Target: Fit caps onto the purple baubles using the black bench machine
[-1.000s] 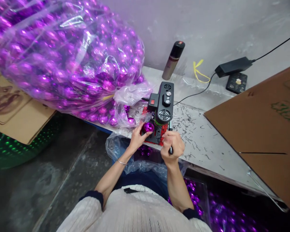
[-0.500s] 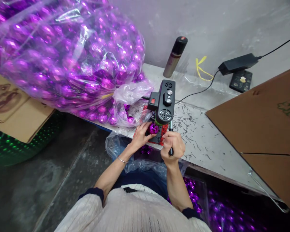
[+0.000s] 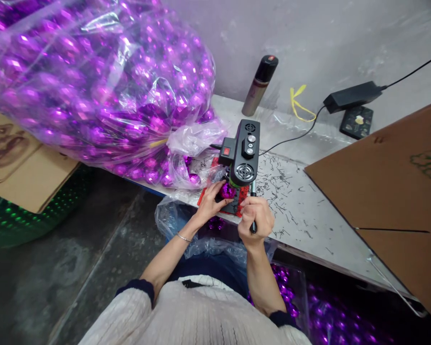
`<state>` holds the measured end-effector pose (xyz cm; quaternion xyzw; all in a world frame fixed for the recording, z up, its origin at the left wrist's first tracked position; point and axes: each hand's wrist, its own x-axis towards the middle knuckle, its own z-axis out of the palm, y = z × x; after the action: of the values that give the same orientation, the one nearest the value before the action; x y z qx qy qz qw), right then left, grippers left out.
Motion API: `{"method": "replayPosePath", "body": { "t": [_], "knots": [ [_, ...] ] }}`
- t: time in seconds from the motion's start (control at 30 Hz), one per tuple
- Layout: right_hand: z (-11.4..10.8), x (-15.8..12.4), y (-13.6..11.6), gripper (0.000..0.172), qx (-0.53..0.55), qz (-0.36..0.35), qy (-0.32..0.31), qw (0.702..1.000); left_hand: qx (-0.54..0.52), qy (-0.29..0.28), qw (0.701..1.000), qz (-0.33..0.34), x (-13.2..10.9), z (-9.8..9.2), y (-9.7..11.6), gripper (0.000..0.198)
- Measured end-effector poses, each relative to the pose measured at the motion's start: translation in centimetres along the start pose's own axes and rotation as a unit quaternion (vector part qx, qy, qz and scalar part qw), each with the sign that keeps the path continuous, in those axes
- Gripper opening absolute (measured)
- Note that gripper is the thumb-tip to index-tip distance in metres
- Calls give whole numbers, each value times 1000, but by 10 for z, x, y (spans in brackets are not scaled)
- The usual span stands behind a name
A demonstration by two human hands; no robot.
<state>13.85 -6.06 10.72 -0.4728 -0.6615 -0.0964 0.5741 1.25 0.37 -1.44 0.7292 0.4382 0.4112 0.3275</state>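
A shiny purple bauble (image 3: 228, 190) sits under the head of a small black bench drill press (image 3: 244, 152) with a red switch. My left hand (image 3: 211, 201) grips the bauble from its left side, thumb in front and fingers behind. The chuck end above the bauble is mostly hidden by the machine's head. My right hand (image 3: 256, 218) is wrapped round the black lever handle (image 3: 253, 226) of the press, its tip poking out below the fist. Under the bauble lies the dark base (image 3: 232, 207) with red material (image 3: 243, 199) beside it.
A large clear bag (image 3: 104, 86) of purple baubles fills the left. A spray can (image 3: 260, 86) and a black power adapter (image 3: 354, 96) stand behind. Small dark bits (image 3: 280, 191) litter the tabletop (image 3: 309, 215). Cardboard (image 3: 388, 191) rises at right. More baubles (image 3: 285, 287) lie below the table.
Both hands keep their places, left on the bauble and right on the lever. The whole view has shifted very slightly.
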Motion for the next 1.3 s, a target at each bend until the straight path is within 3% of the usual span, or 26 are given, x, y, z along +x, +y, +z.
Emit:
{"method": "replayPosePath", "body": {
  "t": [0.37, 1.1, 1.3],
  "knots": [
    [20, -39, 24, 25, 20, -15, 54, 998, -15, -7, 1000, -18, -1, 0, 0, 65],
    [30, -51, 28, 28, 24, 1, 80, 996, 19, 8, 1000, 17, -2, 1, -3, 64],
    [28, -49, 31, 27, 15, -33, 47, 998, 22, 10, 1000, 3, 1, 3, -3, 61]
  ]
}}
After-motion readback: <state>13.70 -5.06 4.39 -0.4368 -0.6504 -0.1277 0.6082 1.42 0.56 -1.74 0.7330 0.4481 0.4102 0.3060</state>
